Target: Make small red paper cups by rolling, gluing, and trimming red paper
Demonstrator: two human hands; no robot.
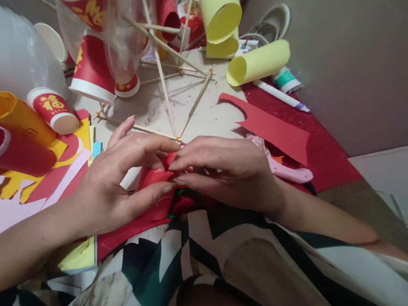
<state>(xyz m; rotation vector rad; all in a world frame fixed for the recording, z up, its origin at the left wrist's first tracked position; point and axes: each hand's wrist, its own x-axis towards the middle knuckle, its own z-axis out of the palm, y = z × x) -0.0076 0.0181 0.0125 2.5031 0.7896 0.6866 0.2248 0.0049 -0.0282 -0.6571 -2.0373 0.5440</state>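
Observation:
My left hand [118, 183] and my right hand [224, 170] meet at the table's near edge, both pinching a folded piece of red paper [153, 179]. Thumbs and fingertips of the two hands press on it from either side. Much of the paper is hidden under my fingers. A frame of thin wooden sticks [162, 73] stands just beyond my fingertips.
Red paper cups [91, 70], an orange roll [13, 114] and a red roll [6, 150] lie at the left on coloured sheets. Yellow paper rolls [258, 62], a glue stick [286, 81], a red paper strip [271, 130] and pink scissors [288, 172] sit at the right.

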